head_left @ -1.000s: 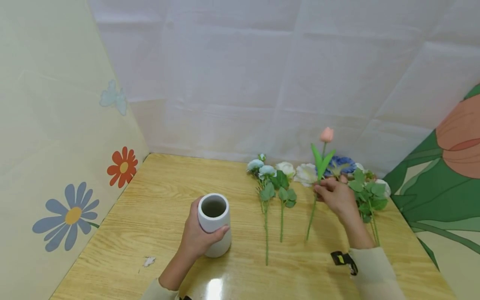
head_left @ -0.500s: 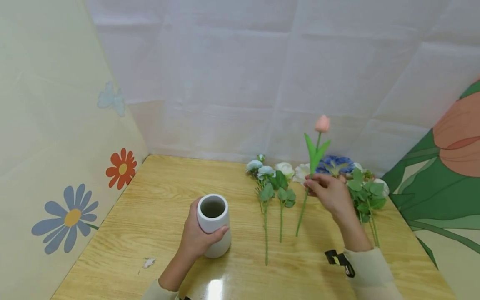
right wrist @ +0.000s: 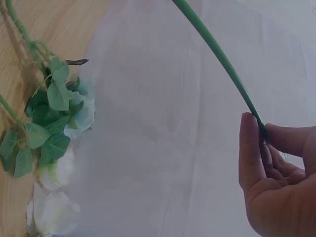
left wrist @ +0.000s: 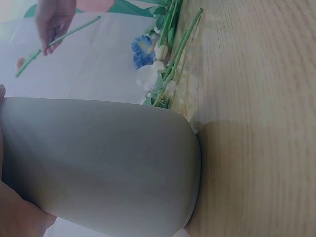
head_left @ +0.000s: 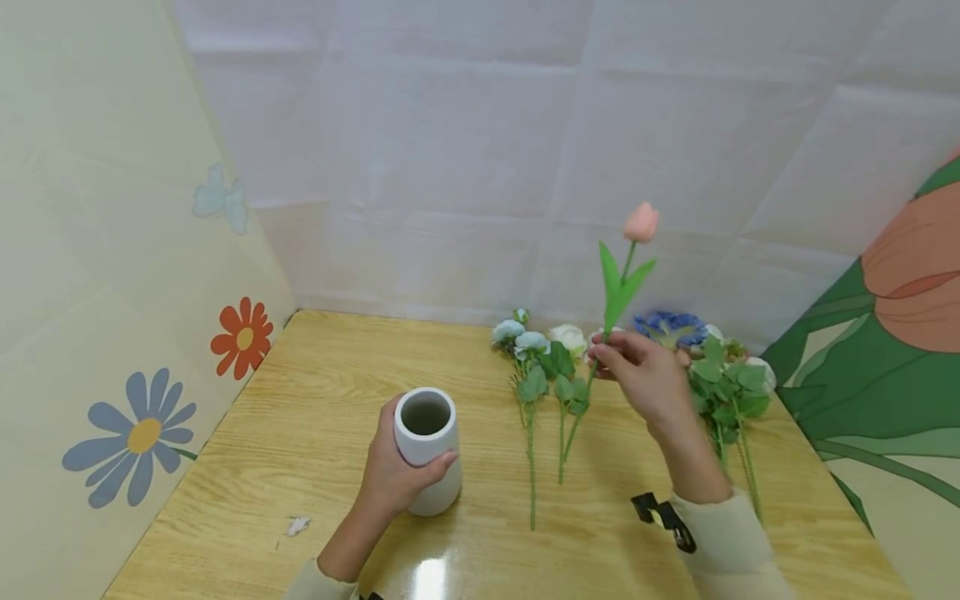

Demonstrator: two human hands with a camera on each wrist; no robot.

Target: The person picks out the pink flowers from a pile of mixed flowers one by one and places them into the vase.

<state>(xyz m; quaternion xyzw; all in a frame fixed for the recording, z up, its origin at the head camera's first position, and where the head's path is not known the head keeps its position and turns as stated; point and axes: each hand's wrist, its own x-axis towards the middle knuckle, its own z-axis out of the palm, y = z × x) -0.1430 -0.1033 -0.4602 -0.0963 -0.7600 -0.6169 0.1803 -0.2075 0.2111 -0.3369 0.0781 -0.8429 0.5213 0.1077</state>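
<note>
A pink tulip [head_left: 641,223] with two long green leaves is held up above the table, tilted, its bloom to the upper right. My right hand [head_left: 647,379] pinches its green stem [right wrist: 222,57] between thumb and fingertips, just below the leaves. The white vase [head_left: 427,450] stands upright on the table, its round mouth facing up and only a dark inside showing. My left hand [head_left: 401,467] grips it from the left side, thumb across the front. In the left wrist view the vase wall [left wrist: 98,158] fills the middle, its base on the wood.
Pale blue flowers [head_left: 531,343] and a white rose [head_left: 567,337] lie with their stems toward me, right of the vase. A blue flower [head_left: 670,327] and leafy white flowers [head_left: 738,392] lie farther right. A cloth wall [head_left: 450,167] stands behind the table [head_left: 337,358].
My right hand has lifted the tulip and carried it left, away from the blue flower; the stem now tilts more. My left hand and the vase have stayed in place.
</note>
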